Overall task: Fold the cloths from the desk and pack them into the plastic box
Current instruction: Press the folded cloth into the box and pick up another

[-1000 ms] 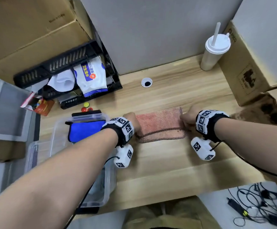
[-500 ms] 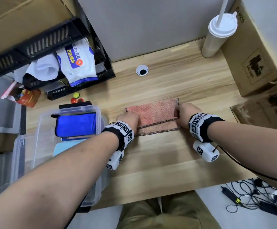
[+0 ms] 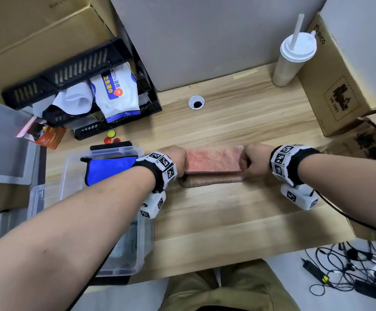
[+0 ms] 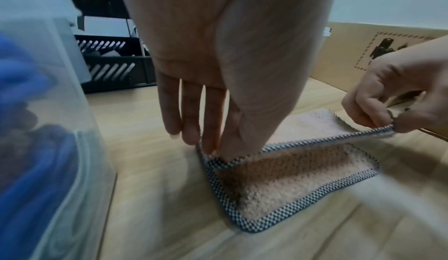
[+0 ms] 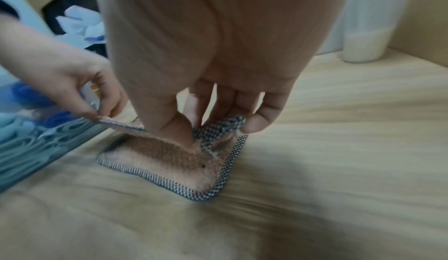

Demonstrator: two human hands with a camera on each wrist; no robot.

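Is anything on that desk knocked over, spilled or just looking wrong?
Nothing is spilled. The cup stands upright. The only untidy spot is the black crate, tipped on its side with a wipes pack hanging out. The pink cloth is only half folded, its top layer held up by both hands.

A: Surface? 
B: Light wooden desk [image 3: 238, 212]. Pink cloth with checkered black-and-white border [image 3: 214, 157] lies mid-desk, half folded.
A: Else?
B: Clear plastic box [image 3: 70, 173] at left edge, black slotted crate [image 3: 88, 68] far left, white lidded cup with straw [image 3: 292, 61] far right.
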